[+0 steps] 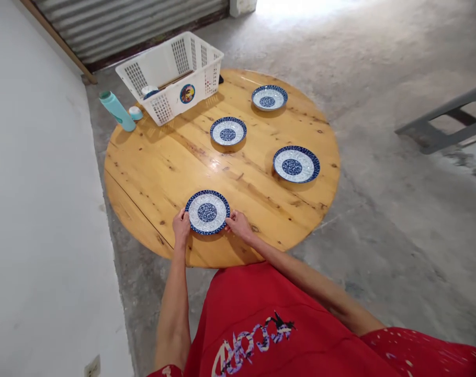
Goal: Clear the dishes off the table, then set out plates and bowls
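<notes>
A round blue-and-white patterned plate is at the near side of the wooden table, held from both sides. My left hand grips its left rim, thumb on top. On the opposite rim, my right hand pinches the edge between thumb and fingers. Whether the plate rests on the wood or is slightly raised, I cannot tell. Three similar pieces stand farther off: a plate near the middle, a deeper-looking dish at the back right, and another plate on the right.
A white plastic basket with a few items inside stands at the back left of the round table. Beside it are a turquoise bottle and a small lidded item. A white wall runs along the left; a grey stool is at right.
</notes>
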